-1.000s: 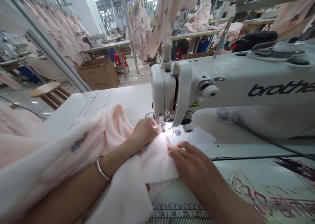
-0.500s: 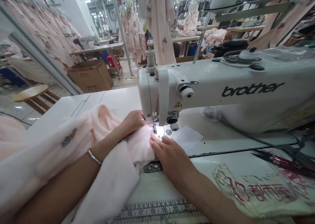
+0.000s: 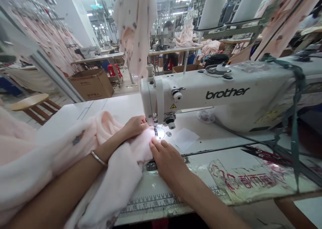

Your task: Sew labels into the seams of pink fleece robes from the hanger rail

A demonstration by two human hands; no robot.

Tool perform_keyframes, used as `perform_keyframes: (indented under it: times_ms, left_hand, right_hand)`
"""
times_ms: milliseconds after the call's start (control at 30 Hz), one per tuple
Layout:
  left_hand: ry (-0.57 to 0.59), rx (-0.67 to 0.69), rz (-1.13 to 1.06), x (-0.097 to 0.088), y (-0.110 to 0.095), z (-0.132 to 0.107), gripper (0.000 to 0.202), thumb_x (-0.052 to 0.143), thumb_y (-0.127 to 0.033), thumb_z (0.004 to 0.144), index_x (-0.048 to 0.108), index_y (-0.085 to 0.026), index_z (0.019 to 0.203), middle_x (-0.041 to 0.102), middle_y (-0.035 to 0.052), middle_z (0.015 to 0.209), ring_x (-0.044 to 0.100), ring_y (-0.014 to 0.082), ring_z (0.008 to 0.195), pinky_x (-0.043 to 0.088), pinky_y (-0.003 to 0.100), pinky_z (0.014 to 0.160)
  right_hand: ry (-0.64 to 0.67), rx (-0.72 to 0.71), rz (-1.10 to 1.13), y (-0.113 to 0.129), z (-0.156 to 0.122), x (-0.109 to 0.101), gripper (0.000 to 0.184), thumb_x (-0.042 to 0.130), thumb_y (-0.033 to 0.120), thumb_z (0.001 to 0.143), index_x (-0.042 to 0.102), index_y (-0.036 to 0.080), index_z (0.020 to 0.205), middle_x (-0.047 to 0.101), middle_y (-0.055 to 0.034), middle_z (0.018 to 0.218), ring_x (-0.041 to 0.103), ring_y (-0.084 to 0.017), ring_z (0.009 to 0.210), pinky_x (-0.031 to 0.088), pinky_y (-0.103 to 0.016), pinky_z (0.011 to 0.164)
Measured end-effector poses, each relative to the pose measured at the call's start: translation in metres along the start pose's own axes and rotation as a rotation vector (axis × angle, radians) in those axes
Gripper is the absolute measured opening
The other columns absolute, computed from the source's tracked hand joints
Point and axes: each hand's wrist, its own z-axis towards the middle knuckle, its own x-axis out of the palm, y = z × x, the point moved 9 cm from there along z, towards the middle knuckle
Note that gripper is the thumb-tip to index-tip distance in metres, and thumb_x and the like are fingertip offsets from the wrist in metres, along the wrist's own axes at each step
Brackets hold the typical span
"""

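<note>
A pale pink fleece garment with dark motifs lies over the left of the sewing table and runs up to the needle area of a white brother sewing machine. My left hand, with a silvery bangle at its wrist, is closed on the fleece just left of the machine head. Its fingertips are partly hidden there. Near the lit needle plate, my right hand pinches the right edge of the fleece, fingers curled together. The presser foot stands right beside the fabric edge.
A white scrap lies right of the needle plate. Dark-bladed scissors and a printed ruler strip are along the front. Thread cones stand above the machine. A wooden stool and a cardboard box are beyond the table.
The view has turned rightward and tilted, showing more of the machine's right end and the table's front edge. Both hands stay at the fleece beside the needle, almost unmoved.
</note>
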Motion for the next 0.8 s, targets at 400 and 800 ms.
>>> perform_keyframes:
  times_ms: [400, 800]
  left_hand:
    - [0.055, -0.055, -0.337, -0.084, -0.068, -0.196, 0.019, 0.047, -0.031, 0.088, 0.062, -0.020, 0.084, 0.063, -0.0043, 0.081, 0.055, 0.0102, 0.076, 0.041, 0.017, 0.067]
    - [-0.241, 0.035, 0.057, -0.103, -0.021, -0.193, 0.031, 0.049, -0.035, 0.088, 0.056, -0.024, 0.116, 0.060, 0.0029, 0.120, 0.054, 0.0204, 0.111, 0.042, 0.031, 0.097]
  right_hand:
    - [-0.204, 0.132, 1.169, 0.042, -0.042, -0.086, 0.020, 0.052, 0.032, 0.088, 0.045, 0.021, 0.073, 0.051, 0.0035, 0.065, 0.047, -0.009, 0.054, 0.038, -0.019, 0.047]
    - [-0.219, 0.574, 0.351, -0.164, -0.019, -0.056, 0.015, 0.060, 0.022, 0.083, 0.060, 0.011, 0.073, 0.065, -0.0127, 0.088, 0.061, -0.021, 0.089, 0.042, -0.038, 0.075]
